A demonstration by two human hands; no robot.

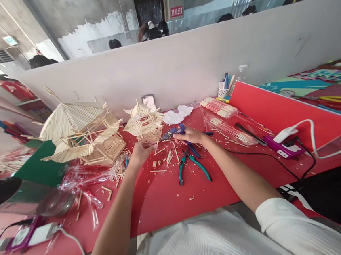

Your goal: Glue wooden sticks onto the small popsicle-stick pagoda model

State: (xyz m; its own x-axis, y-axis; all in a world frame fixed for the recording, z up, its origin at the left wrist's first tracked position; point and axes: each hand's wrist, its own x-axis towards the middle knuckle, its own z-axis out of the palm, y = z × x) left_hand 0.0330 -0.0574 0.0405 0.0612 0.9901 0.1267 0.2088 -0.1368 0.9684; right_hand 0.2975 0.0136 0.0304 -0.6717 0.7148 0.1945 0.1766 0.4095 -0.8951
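While your right hand (192, 135) closes around the glue gun (171, 133), your left hand (141, 151) pinches a stick (157, 143); a sign (176, 12) reads "卫生间请上三楼"

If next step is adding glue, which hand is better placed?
Probably the right hand: it grips the blue plastic glue gun, nozzle toward the left hand, which seems to pinch a thin pale wooden stick.

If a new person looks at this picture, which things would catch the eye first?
Probably the large model pavilion of pale sticks, standing on the left of the red table, with a smaller one near the middle. Next, the green-handled pliers lying open in front of the hands, and the bright red board leaning at the right.
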